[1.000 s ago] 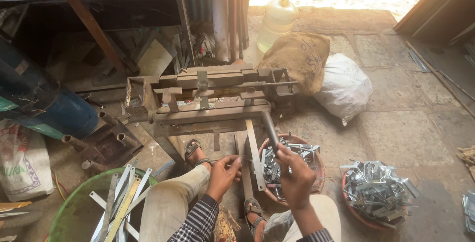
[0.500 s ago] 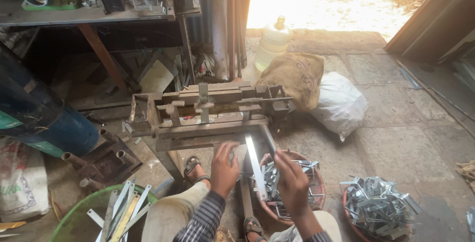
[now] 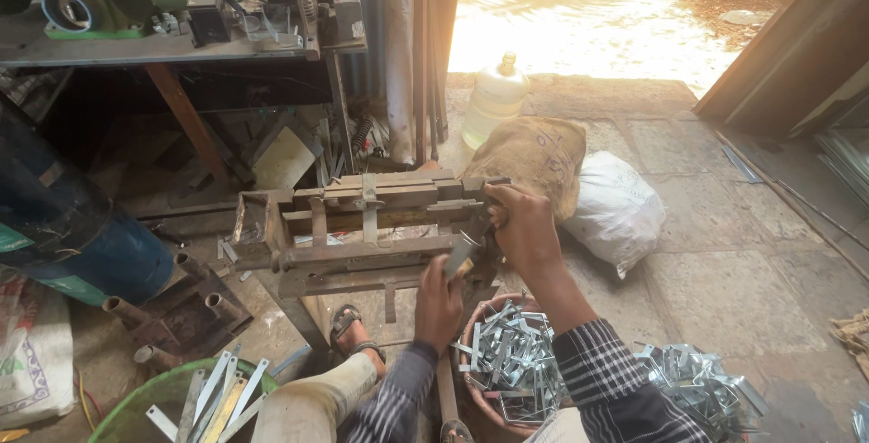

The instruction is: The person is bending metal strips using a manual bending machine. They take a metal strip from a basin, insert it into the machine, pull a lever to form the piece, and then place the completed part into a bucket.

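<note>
A flat metal strip [image 3: 462, 253] stands slanted at the right end of the press [image 3: 362, 226], a rusty steel jig on legs on the floor. The left hand [image 3: 439, 303] is closed round the strip's lower end; the right hand [image 3: 520, 226] is curled at its top end, against the jig's right edge, though I cannot tell whether it grips the strip or a part of the jig. The step in hand looks like seating the strip in the jig; as a judgement, the next move calls for holding the strip square against the jig so it does not slip.

Just below the hands, a round basin [image 3: 475, 398] holds a heap of bent shiny brackets [image 3: 511, 357]. To its right a second heap of brackets [image 3: 701, 389] lies partly behind the right sleeve. At bottom left a green tub [image 3: 127, 407] holds straight strips standing on end. Beyond the press lie a brown sack [image 3: 534, 153] and a white sack [image 3: 615, 208], with a plastic jug [image 3: 495, 99] behind them. A blue drum [image 3: 72, 235] lies at left, under a cluttered bench [image 3: 163, 45]
</note>
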